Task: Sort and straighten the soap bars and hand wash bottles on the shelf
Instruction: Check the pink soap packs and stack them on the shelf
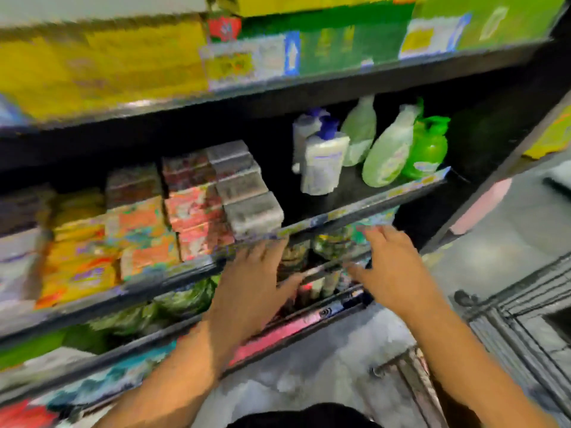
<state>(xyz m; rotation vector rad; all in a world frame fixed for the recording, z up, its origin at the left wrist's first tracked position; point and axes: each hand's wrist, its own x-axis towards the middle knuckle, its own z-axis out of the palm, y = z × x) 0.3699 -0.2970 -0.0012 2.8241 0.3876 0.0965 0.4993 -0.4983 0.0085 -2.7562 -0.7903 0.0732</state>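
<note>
The frame is blurred by motion. Stacked soap bars [191, 205] in orange, red, yellow and grey wrappers fill the left part of the middle shelf [355, 208]. On the right of that shelf stand hand wash bottles: two white ones with blue pumps [324, 162], two pale green ones [389, 152] leaning, and a bright green one [429, 149]. My left hand [256, 282] and my right hand [392, 270] are below the shelf's front edge, fingers spread, holding nothing.
An upper shelf carries yellow and green boxes [102, 66]. Lower shelves hold green packets [173, 301] and small bottles [324, 282]. A grey floor and a dark wire rack [519, 307] lie to the right.
</note>
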